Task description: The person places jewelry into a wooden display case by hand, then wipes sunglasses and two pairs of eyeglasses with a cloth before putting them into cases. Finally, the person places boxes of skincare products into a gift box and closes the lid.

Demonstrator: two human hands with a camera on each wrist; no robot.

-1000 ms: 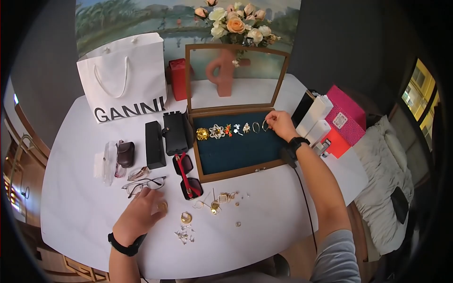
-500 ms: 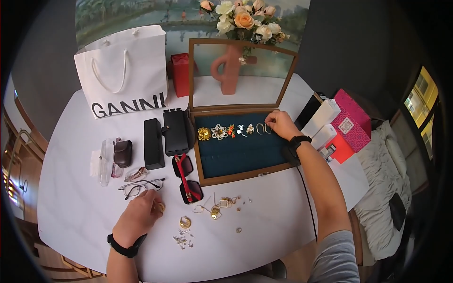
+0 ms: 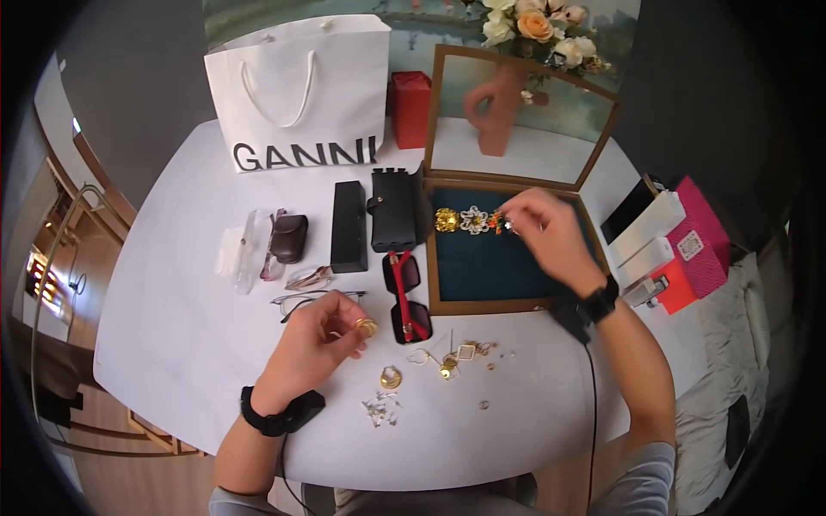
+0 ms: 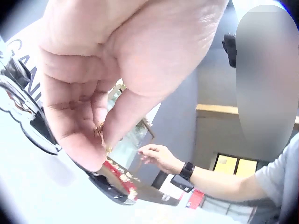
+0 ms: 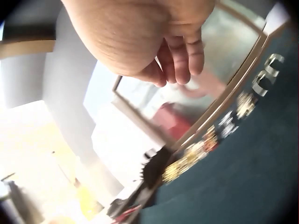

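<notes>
My left hand [image 3: 320, 340] is over the front of the table, pinching a gold hoop earring [image 3: 367, 327] between thumb and fingers; glints of gold show between the fingertips in the left wrist view. My right hand [image 3: 555, 236] hovers above the open jewellery box [image 3: 490, 307], fingers loosely bent, nothing visible in them. On the box's dark teal lining lie a gold flower piece [image 3: 446, 220], a pearly flower piece [image 3: 474, 220] and an orange one [image 3: 496, 222]. The right wrist view shows more of the row, ending in two hoop earrings [image 5: 261, 84]; the hand hides these in the head view.
Another gold hoop [image 3: 390, 377], small silver studs [image 3: 379, 409] and tangled gold jewellery [image 3: 449, 365] lie in front. Red-armed sunglasses [image 3: 408, 297], eyeglasses [image 3: 297, 301] and black cases [image 3: 348, 225] are left of the box. A white paper bag [image 3: 301, 95] stands behind; cartons [image 3: 688, 241] sit right.
My right hand has come away from the hoops at the row's right end and moved left over the box. The left hand has lifted with its gold earring. The head view has shifted.
</notes>
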